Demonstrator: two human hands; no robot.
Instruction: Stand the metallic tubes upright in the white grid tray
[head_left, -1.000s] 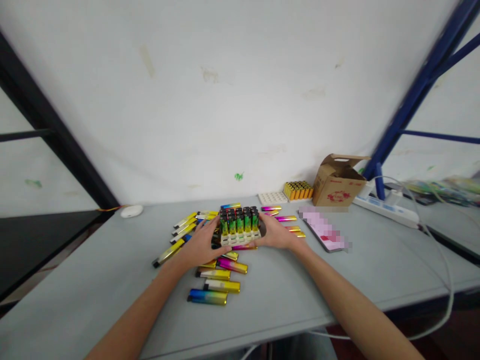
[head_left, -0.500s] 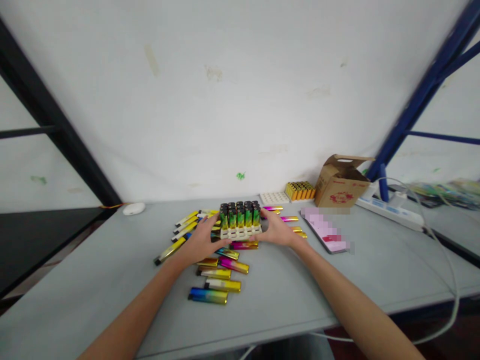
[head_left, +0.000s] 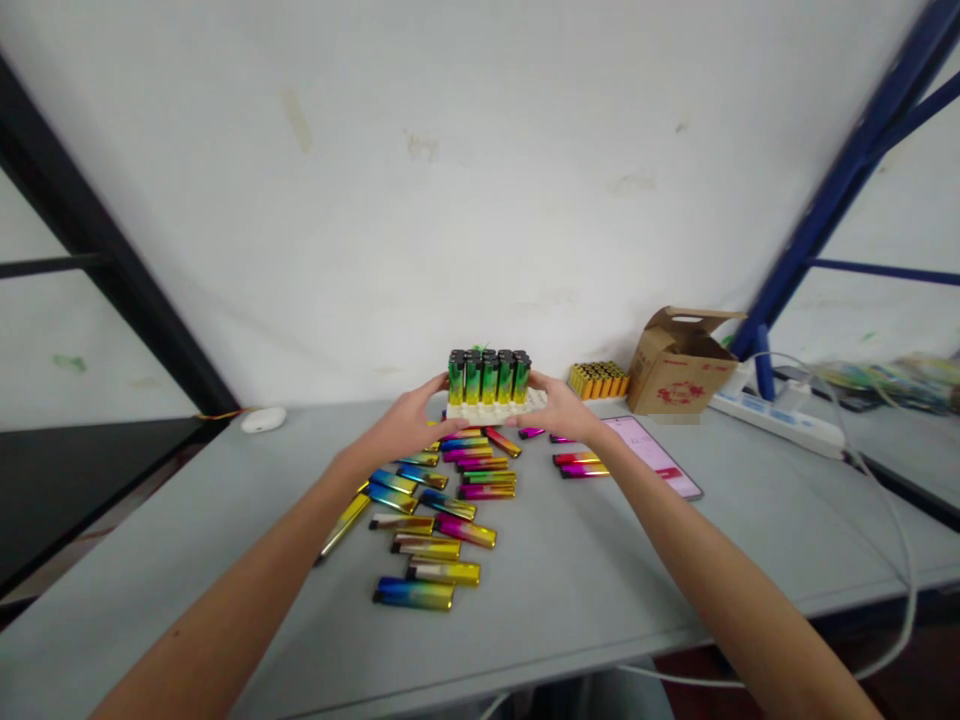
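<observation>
Both hands hold a white tray [head_left: 487, 411] above the far part of the table. Green-and-yellow lighters [head_left: 489, 378] with black tops stand upright in it, in rows. My left hand [head_left: 409, 425] is closed on the tray's left end, thumb along the front. At the right end my right hand [head_left: 561, 408] grips in the same way. Beneath and in front of the tray, loose metallic lighters [head_left: 484, 478] in pink, blue, yellow and red lie flat. A few pink and red lighters [head_left: 581, 468] lie beside my right wrist, partly covered by it.
Against the wall stands a group of orange lighters [head_left: 598, 380], beside an open cardboard box [head_left: 682, 365]. A phone [head_left: 660, 460] lies to the right of my right forearm. Further right are a white power strip [head_left: 780, 425] and a cable. A white oval case [head_left: 263, 420] sits back left.
Both hands have raised the tray of green lighters and moved it back toward the wall. More of the loose lighters beneath now show. The left-hand lighters are now partly covered by my left arm.
</observation>
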